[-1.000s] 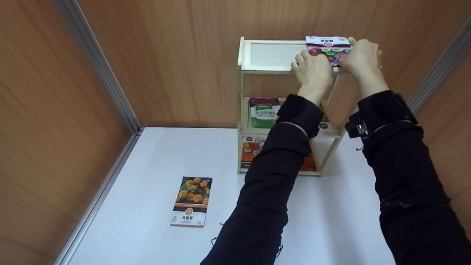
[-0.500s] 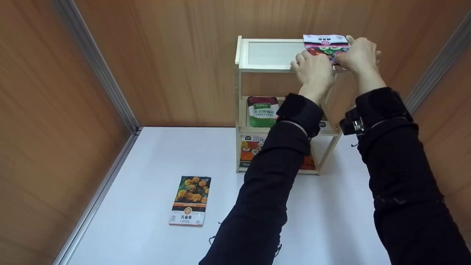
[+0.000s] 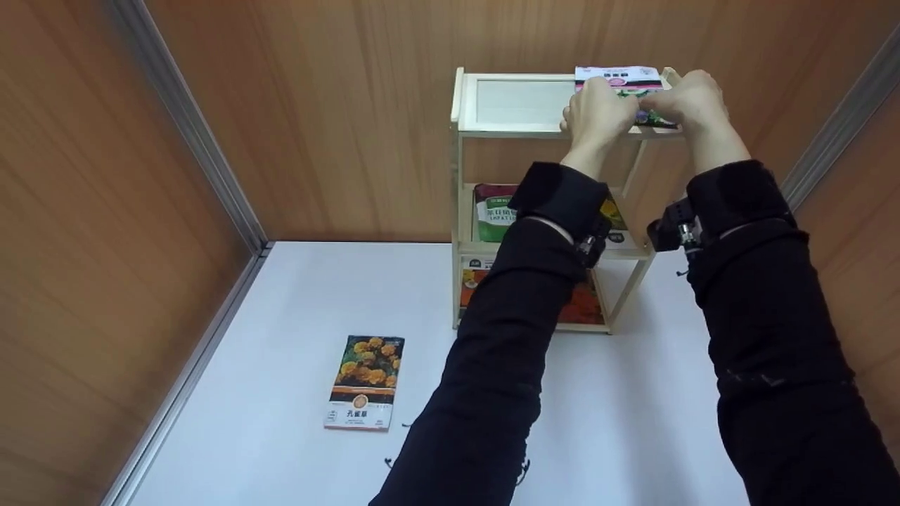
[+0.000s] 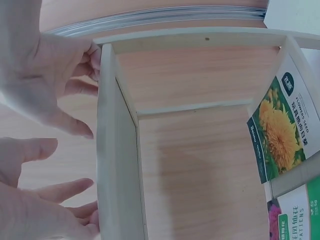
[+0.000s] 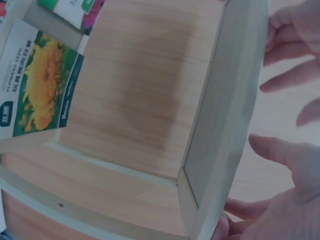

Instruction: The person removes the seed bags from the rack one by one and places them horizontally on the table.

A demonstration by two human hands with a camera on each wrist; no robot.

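A small wooden rack [image 3: 460,140] stands on the white table against the back wall. A pink flower seed packet [image 3: 619,76] lies at the right end of its top shelf. My left hand [image 3: 598,105] and right hand [image 3: 685,98] sit side by side over the packet's front edge, fingers bent down onto it. In the left wrist view, the left hand [image 4: 35,200] and right hand [image 4: 45,75] reach over the shelf's front rail [image 4: 112,165] with loosely spread fingers. The right wrist view shows the right hand [image 5: 280,200] likewise. In both wrist views the shelf board hides the packet.
The middle shelf holds a green packet [image 3: 496,214] and a sunflower packet [image 4: 280,130]. An orange packet [image 3: 478,288] lies on the bottom shelf. A marigold packet [image 3: 365,383] lies flat on the table [image 3: 295,302] at front left. Wood walls close in on three sides.
My left hand has moved up and right, from the shelf's front rail onto the packet. The right hand has stayed on the packet's right side.
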